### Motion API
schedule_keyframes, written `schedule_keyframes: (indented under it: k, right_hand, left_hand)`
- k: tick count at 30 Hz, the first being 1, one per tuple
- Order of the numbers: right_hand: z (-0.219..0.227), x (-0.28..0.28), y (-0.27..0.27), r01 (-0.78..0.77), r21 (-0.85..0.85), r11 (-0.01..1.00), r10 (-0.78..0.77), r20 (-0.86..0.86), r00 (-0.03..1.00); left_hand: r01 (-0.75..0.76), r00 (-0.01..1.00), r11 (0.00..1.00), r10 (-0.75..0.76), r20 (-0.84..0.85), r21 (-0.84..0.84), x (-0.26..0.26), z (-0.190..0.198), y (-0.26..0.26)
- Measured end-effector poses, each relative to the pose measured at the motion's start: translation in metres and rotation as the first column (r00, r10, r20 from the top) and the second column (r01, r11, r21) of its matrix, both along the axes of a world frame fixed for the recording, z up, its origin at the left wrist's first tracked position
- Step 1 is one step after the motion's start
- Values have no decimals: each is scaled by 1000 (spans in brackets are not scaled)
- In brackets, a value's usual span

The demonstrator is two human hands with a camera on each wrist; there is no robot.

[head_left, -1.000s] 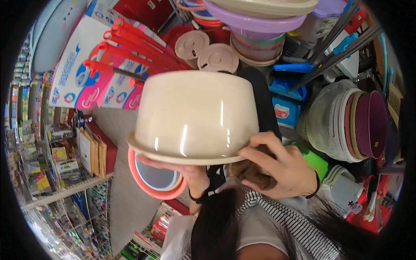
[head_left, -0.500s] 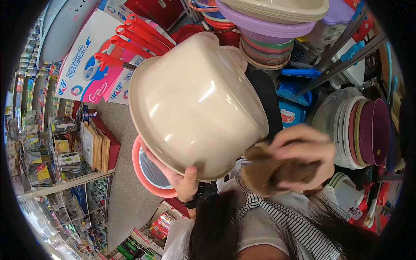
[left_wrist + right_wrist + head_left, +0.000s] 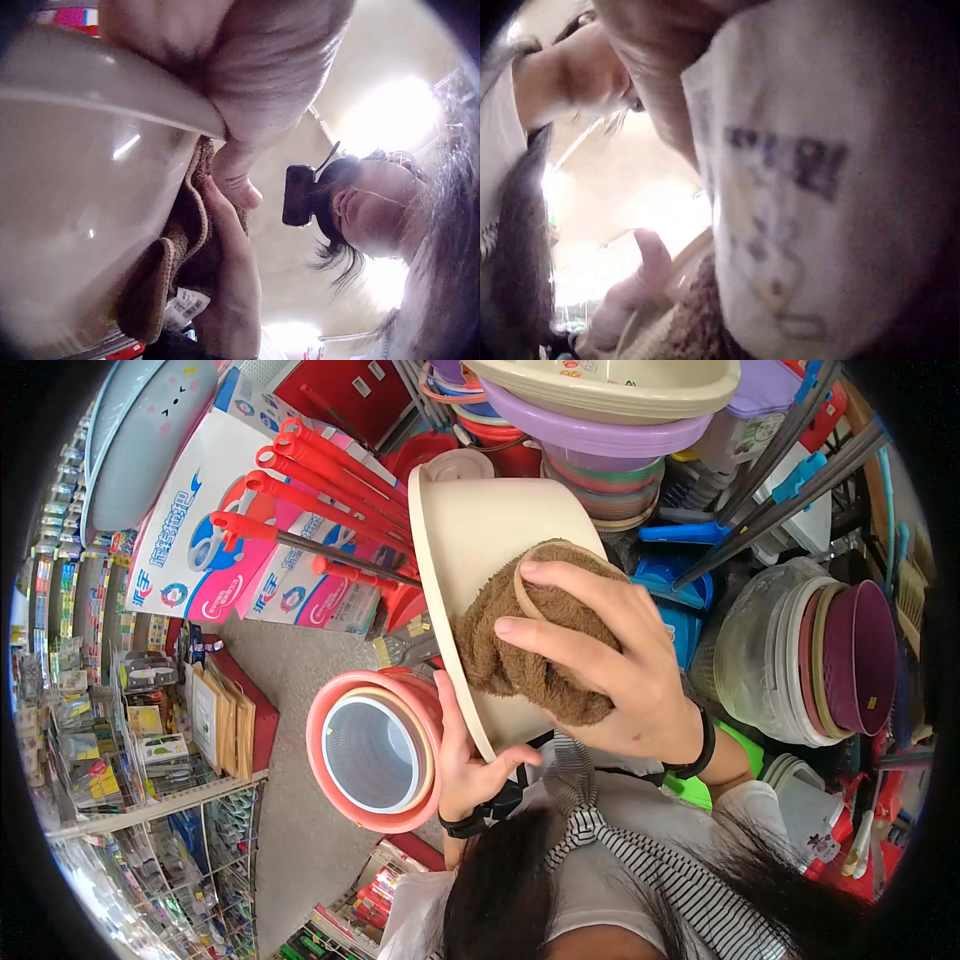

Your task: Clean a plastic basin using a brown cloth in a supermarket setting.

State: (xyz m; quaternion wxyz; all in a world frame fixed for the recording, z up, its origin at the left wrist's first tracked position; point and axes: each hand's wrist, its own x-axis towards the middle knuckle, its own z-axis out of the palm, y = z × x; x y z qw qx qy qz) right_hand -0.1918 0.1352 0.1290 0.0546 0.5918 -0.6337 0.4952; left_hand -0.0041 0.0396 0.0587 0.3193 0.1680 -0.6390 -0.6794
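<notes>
While left hand [image 3: 470, 755] grips lower rim of beige plastic basin [image 3: 470, 540], thumb curled inside, basin hangs at chest height, tipped on edge, mouth facing person's right, bottom toward red mop handles [image 3: 320, 470]. Right hand [image 3: 610, 660], fingers spread flat, presses brown towel [image 3: 520, 650] into basin interior. Basin looks light, stiff, glossy, likely slippery; rim best hold. Towel soft, bunches easily. Pink tub stack [image 3: 375, 750] below.
</notes>
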Motion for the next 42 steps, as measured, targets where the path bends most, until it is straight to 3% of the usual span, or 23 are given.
schedule_keyframes:
  k: [2, 4, 7, 10, 12, 13, 17, 20, 22, 24, 27, 30, 32, 35, 36, 38, 39, 42]
  right_hand:
    - [3, -4, -2, 83, -34, 996, -84, -49, 995]
    - [2, -14, -10, 147, -50, 988, -144, 54, 988]
    - [4, -10, 1, 7, 52, 999, -2, -88, 996]
    - [4, 1, 12, -245, 105, 964, 257, -113, 960]
    - [1, -4, 9, -292, 96, 951, 302, -104, 948]
    - [2, -9, 9, -276, 115, 954, 288, -115, 951]
    - [-1, -30, -8, 21, -4, 1000, -21, -15, 1000]
    - [-5, -13, 7, -91, 61, 994, 96, -74, 993]
    - [-8, -2, 16, -249, 106, 963, 258, -84, 962]
    - [-8, -3, 17, -305, 110, 946, 312, -53, 949]
    - [-8, -19, 4, -74, -4, 997, 73, -53, 996]
    - [-1, -17, 3, 72, 57, 996, -71, -16, 997]
    - [-4, 2, 9, 44, 63, 997, -36, -123, 992]
    - [-6, 18, 13, -124, 116, 985, 141, -152, 978]
    - [-7, 16, 11, -126, 117, 985, 143, -148, 979]
    - [-9, 9, 4, -158, 42, 987, 162, -104, 981]
    - [-10, 8, 2, -135, 36, 990, 139, -132, 982]
    - [-12, 13, 2, -91, 33, 995, 95, -162, 982]
  left_hand:
    - [27, 997, 992, -18, 77, -119, -1, 0, 1]
    - [79, 990, 954, -42, 131, -290, -6, 3, 1]
    - [107, 991, 946, -75, 114, -305, -5, -6, 0]
    - [73, 997, 996, -73, 13, -49, 0, -7, -3]
    - [23, 1000, 997, -24, -15, -68, 0, -9, -5]
    - [-2, 1000, 999, 1, -22, -50, 1, -8, -5]
    - [-82, 997, 989, 81, -16, -123, 4, -11, -8]
    - [-75, 997, 989, 75, -10, -127, 12, -14, -11]
    - [-115, 991, 993, 115, -67, 1, 14, -18, -12]
    - [-130, 990, 988, 134, -34, 83, 17, -17, -14]
    - [-148, 987, 989, 146, -61, -24, 20, -21, -17]
    - [-128, 992, 987, 128, -10, -98, 28, -30, -18]
    - [-149, 989, 987, 148, -12, -66, 29, -29, -17]
    - [-164, 985, 986, 163, 65, 13, 27, -17, -21]
    - [-165, 984, 986, 164, 69, 15, 26, -16, -25]
    - [-125, 966, 982, 152, 210, -140, 28, -13, -33]
    - [-64, 945, 998, 63, 322, -9, 32, -7, -32]
    - [-138, 944, 990, 127, 305, 15, 23, 2, -25]
